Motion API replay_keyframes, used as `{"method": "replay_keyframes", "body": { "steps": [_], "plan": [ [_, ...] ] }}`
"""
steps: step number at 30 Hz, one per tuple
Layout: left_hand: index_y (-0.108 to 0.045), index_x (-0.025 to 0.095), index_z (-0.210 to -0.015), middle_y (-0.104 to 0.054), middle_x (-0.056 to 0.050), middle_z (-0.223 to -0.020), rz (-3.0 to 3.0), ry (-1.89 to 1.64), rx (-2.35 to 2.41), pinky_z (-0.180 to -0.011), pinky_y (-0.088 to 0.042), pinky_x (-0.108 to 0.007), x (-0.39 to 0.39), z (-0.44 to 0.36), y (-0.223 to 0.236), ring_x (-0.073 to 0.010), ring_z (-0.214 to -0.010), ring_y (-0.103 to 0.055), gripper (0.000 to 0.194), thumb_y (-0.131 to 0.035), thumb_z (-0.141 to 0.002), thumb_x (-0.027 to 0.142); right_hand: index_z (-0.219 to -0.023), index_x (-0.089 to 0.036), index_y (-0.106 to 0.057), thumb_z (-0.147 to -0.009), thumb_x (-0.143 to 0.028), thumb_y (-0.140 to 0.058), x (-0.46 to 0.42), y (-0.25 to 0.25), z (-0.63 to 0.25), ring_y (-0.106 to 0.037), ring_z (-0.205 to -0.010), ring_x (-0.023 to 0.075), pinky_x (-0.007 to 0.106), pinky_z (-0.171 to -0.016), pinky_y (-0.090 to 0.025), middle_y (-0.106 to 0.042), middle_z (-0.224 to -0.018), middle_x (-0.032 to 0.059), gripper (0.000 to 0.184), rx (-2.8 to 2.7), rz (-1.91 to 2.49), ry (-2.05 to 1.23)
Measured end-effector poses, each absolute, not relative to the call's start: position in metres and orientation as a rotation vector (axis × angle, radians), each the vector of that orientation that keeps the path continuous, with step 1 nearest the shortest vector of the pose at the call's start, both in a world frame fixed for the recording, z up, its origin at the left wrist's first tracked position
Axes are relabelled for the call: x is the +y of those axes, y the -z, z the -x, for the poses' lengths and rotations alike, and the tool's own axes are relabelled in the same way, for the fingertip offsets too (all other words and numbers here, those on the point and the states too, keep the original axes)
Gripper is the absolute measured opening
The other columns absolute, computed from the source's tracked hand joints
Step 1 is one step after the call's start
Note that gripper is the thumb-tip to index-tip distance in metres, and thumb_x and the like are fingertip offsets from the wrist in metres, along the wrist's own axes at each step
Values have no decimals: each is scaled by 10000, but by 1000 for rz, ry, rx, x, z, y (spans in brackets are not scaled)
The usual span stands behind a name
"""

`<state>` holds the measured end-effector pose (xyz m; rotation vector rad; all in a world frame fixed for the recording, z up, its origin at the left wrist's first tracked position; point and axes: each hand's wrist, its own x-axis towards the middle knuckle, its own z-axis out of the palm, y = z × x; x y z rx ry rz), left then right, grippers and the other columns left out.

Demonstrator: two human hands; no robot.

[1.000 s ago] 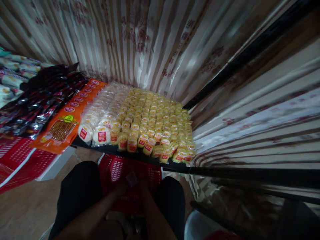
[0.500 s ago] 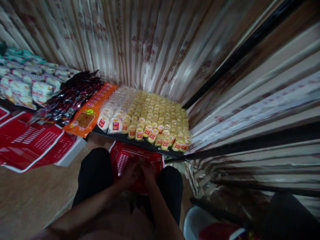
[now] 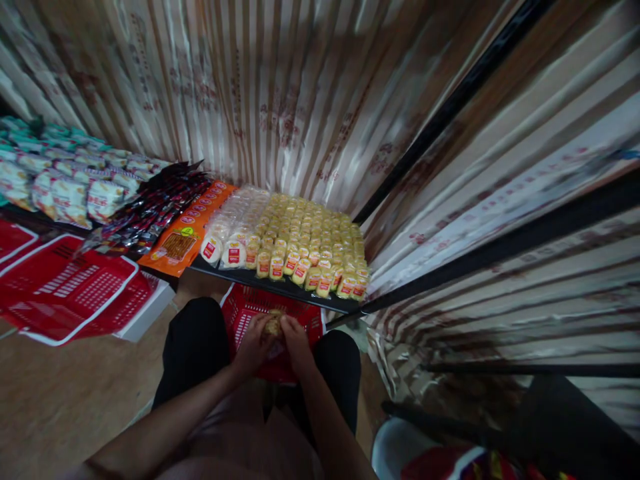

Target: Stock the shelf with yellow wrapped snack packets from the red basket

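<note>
Both hands meet between my knees, over a red plastic basket (image 3: 310,319). They hold a small yellowish-brown wrapped snack (image 3: 273,325), whose exact kind is too dim to read. My left hand (image 3: 253,345) is closed around its left side. The fingers of my right hand (image 3: 296,341) pinch it from the right. Just beyond them, on a black shelf (image 3: 280,287), stand rows of small yellow wrapped cakes (image 3: 310,247) with red labels. White round wrapped cakes (image 3: 235,253) stand in two rows to their left.
Left along the shelf lie an orange snack bag (image 3: 180,243), dark shiny packets (image 3: 160,203) and white snack bags (image 3: 70,197). A larger red basket (image 3: 85,280) stands on the floor at left. Black bars (image 3: 440,127) cross the pleated curtain. A pale tub (image 3: 395,447) sits at lower right.
The snack between my hands now shows clearly; before, it was dark and blurred. My hands have risen slightly, and the view has shifted a little.
</note>
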<state>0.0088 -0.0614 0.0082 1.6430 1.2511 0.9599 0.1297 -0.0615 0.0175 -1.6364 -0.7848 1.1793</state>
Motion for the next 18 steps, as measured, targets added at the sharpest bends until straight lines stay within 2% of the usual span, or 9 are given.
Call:
{"method": "replay_keyframes", "body": {
  "steps": [3,5,7,9,12,14,16,18],
  "plan": [
    [-590,165,-988,-615,-87,-1006,-1523,-941,1296,-850,-467,-367,-54,-2,-25,-210,-949,-580,285,-504,-789,350,-864,-207,-664,-695,-456,-545,-62,-26,-140,-603,-663,167,297,-616,-502,-641,-705,16,324,-855,1666,-1127],
    [-601,165,-930,-647,-61,-879,-1404,-888,1291,-709,-492,-310,-46,1,-36,-185,-788,-614,315,-497,-790,428,-817,-229,-684,-622,-399,-640,-63,-30,-146,-595,-812,182,295,-708,-499,-636,-807,28,263,-932,1684,-1016],
    [-596,156,-884,-649,-32,-721,-1285,-821,1217,-560,-459,-256,-37,3,-45,-150,-607,-595,377,-492,-783,504,-779,-233,-685,-573,-362,-686,-63,-32,-148,-576,-911,199,290,-736,-496,-625,-914,48,243,-1028,1675,-928],
    [-582,145,-821,-621,-9,-590,-1175,-758,1136,-470,-399,-221,-27,4,-50,-118,-478,-538,431,-484,-771,562,-798,-225,-659,-588,-379,-674,-64,-31,-145,-597,-844,193,282,-660,-502,-631,-911,50,261,-1042,1623,-972],
    [-571,129,-722,-597,-13,-529,-1067,-681,1083,-437,-356,-201,-15,5,-55,-95,-431,-499,494,-486,-741,616,-843,-213,-593,-624,-417,-643,-67,-26,-138,-573,-564,139,249,-516,-456,-629,-686,-6,304,-914,1533,-1178],
    [-589,116,-712,-580,-7,-517,-1046,-637,1067,-424,-338,-192,-10,6,-58,-82,-424,-484,512,-522,-714,623,-859,-207,-566,-631,-418,-636,-67,-25,-137,-521,-462,115,233,-470,-421,-588,-572,-41,319,-862,1520,-1238],
    [-612,106,-729,-554,14,-500,-1051,-601,1037,-415,-319,-179,-9,8,-62,-64,-415,-461,484,-577,-698,589,-901,-204,-558,-619,-394,-644,-65,-30,-141,-528,-474,112,232,-479,-429,-595,-599,-39,350,-829,1525,-1207],
    [-618,110,-807,-560,29,-524,-1032,-600,997,-411,-318,-168,-10,11,-66,-54,-415,-464,422,-640,-686,514,-967,-204,-553,-589,-363,-664,-61,-39,-147,-568,-557,119,244,-532,-465,-622,-725,-15,426,-795,1522,-1143]
  ]
}}
